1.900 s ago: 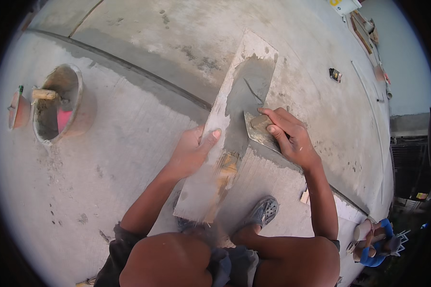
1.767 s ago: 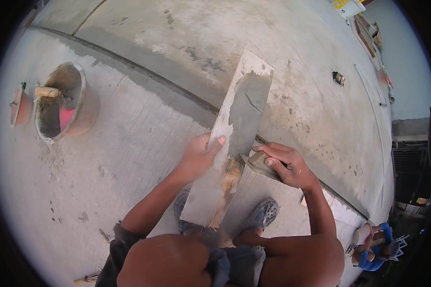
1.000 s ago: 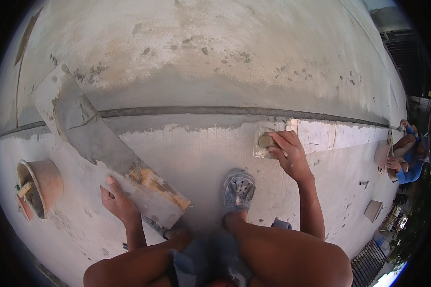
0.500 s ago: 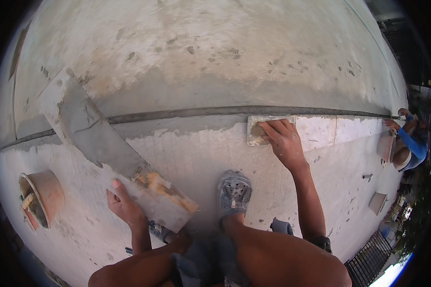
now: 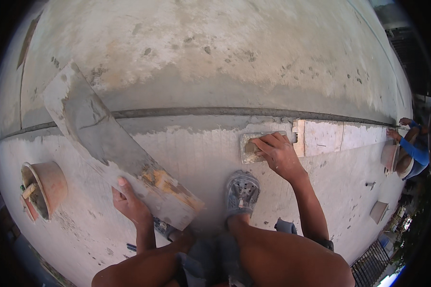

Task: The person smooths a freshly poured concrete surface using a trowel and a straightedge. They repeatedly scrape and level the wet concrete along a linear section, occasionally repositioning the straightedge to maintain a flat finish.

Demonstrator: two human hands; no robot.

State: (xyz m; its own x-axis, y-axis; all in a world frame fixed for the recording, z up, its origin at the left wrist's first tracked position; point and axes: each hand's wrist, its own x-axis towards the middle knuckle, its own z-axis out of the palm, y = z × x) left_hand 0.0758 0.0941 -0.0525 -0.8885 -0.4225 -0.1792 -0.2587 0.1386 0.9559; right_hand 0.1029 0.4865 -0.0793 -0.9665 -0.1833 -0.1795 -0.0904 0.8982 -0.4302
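Note:
A long flat board point(image 5: 88, 122) with wet grey mortar and a chipped, yellowish end lies diagonally across the left half of the view. My left hand point(image 5: 129, 205) grips its lower edge, thumb on top. My right hand point(image 5: 280, 158) holds a flat, mortar-caked trowel point(image 5: 248, 152) by its handle, low over the pale concrete just below a long dark groove point(image 5: 191, 111). Beside the trowel, white strips point(image 5: 323, 138) with a raw wooden end run rightward along the groove. Whether the trowel touches the ground I cannot tell. My shoed foot point(image 5: 242, 191) stands below it.
A worn bucket point(image 5: 52, 186) with a wooden-handled tool sits at left, a smaller reddish container behind it. At right a person in blue point(image 5: 416, 153) reaches toward the groove beside another bucket point(image 5: 389, 155). A small container point(image 5: 378, 210) and a dark railing point(image 5: 368, 258) are lower right.
The view has turned. The board has swung left, and the trowel has left it for the ground near the groove, since shifting slightly back toward me. The other person's arms have moved.

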